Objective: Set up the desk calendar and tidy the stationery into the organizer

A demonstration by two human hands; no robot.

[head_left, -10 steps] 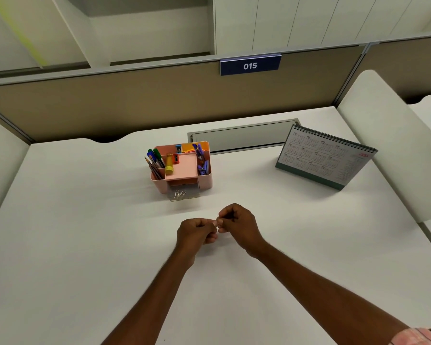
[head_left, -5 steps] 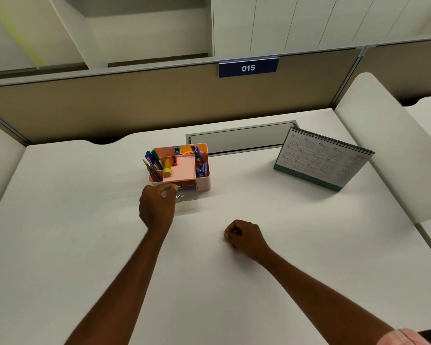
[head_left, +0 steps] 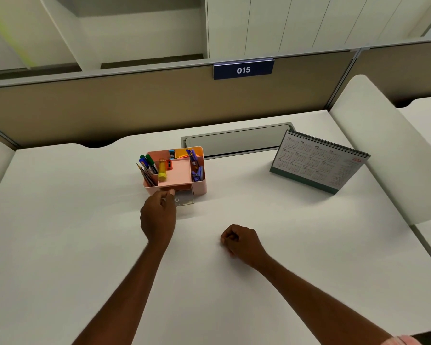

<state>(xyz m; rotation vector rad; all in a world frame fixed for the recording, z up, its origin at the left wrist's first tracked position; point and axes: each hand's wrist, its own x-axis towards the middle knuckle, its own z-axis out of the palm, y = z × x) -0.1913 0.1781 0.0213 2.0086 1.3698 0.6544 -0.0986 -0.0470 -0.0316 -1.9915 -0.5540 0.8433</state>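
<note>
Behind left hand (head_left: 158,215), blurred clear drawer (head_left: 186,199).

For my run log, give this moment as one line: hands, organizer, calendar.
left hand: at clear drawer of organizer, grip unclear | right hand: curled, resting on desk | calendar: standing, right of organizer

Grey cable hatch (head_left: 234,143) recessed in white desk (head_left: 60,245). Behind hatch: beige partition (head_left: 110,103) bearing blue plate (head_left: 243,69) marked 015. Right of hatch: white side divider (head_left: 383,145).
</note>
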